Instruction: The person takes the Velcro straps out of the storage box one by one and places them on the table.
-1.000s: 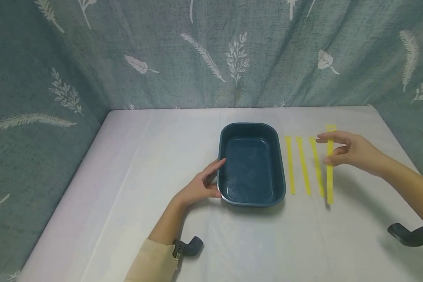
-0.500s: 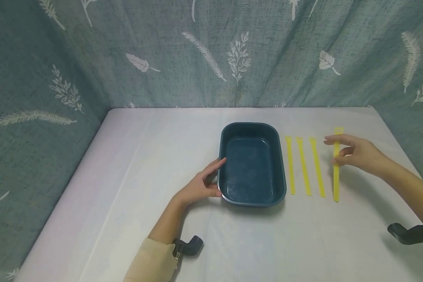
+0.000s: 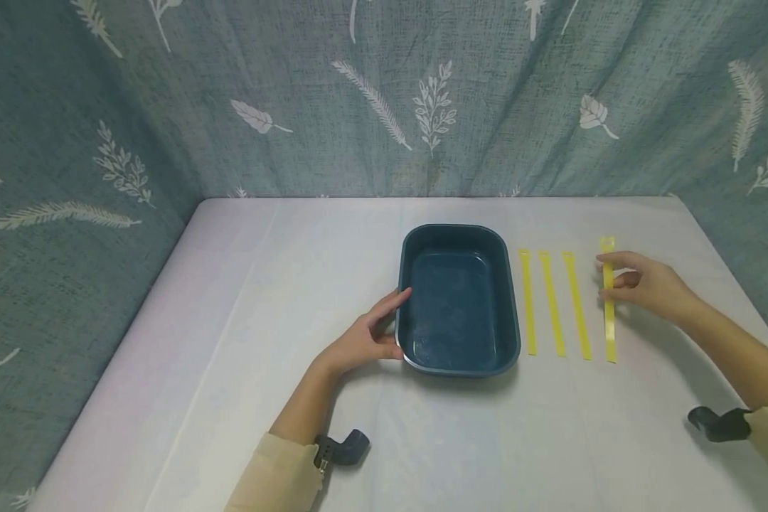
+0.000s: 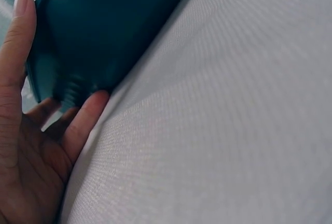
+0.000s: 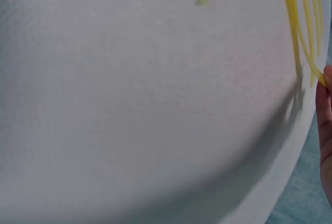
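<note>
A dark blue rectangular plastic basin (image 3: 451,313) stands on the white table. My left hand (image 3: 352,345) rests against its left wall, one fingertip over the rim; the left wrist view shows relaxed fingers touching the basin (image 4: 104,27). On the right, my right hand (image 3: 653,284) pinches a flat yellow strip (image 3: 609,327) with a small rectangular opening at its far end. The strip's lower end is at or near the table. In the right wrist view, only the edge of my right hand (image 5: 325,130) shows, holding the bent strip (image 5: 306,50).
Several more yellow strips, such as the nearest-to-basin strip (image 3: 528,306), lie side by side between basin and right hand. A patterned green curtain (image 3: 358,107) hangs along the table's back and sides. Dark wrist-worn devices, like the right one (image 3: 720,424), sit on both arms.
My right hand has shifted the yellow strip rightward, away from the row, and lowered it toward the table. My left hand and the basin have stayed in place.
</note>
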`<state>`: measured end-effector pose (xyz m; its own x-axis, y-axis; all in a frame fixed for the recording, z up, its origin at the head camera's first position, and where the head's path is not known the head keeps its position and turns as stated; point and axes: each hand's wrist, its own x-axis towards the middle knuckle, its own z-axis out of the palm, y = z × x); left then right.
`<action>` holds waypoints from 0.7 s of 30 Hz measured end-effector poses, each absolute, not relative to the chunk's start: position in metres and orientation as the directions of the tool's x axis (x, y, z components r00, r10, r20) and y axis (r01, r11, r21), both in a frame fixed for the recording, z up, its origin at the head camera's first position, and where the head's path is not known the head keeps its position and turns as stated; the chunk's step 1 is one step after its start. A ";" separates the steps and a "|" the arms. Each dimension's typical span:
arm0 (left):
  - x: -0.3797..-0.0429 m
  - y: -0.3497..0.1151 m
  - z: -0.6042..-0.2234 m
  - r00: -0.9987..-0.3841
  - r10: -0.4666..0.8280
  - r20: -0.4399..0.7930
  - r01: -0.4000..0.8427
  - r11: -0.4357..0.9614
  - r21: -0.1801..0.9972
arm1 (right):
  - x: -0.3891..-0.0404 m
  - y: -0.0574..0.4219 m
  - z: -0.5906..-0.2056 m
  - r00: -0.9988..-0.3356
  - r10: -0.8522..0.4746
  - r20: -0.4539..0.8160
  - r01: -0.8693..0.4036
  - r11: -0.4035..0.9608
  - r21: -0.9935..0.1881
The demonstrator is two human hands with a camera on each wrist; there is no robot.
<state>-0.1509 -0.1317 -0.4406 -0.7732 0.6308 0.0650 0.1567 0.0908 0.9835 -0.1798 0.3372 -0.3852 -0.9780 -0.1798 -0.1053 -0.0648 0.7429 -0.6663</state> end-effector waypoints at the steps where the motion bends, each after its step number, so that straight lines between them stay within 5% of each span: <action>1: -0.151 -0.132 -0.440 -0.775 0.630 0.060 0.153 0.095 0.984 | -0.180 0.337 -0.386 -0.978 -0.176 -0.116 -0.053 0.738 -0.672; 21: -0.150 -0.132 -0.439 -0.776 0.628 0.058 0.148 0.092 0.985 | -0.182 0.335 -0.403 -0.974 -0.209 -0.091 -0.128 0.830 -0.543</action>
<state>-0.1495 -0.1315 -0.4389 -0.7761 0.6279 0.0580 0.1477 0.0917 0.9848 -0.1824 0.3351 -0.4033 -0.9736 -0.2095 -0.0909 -0.1279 0.8299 -0.5431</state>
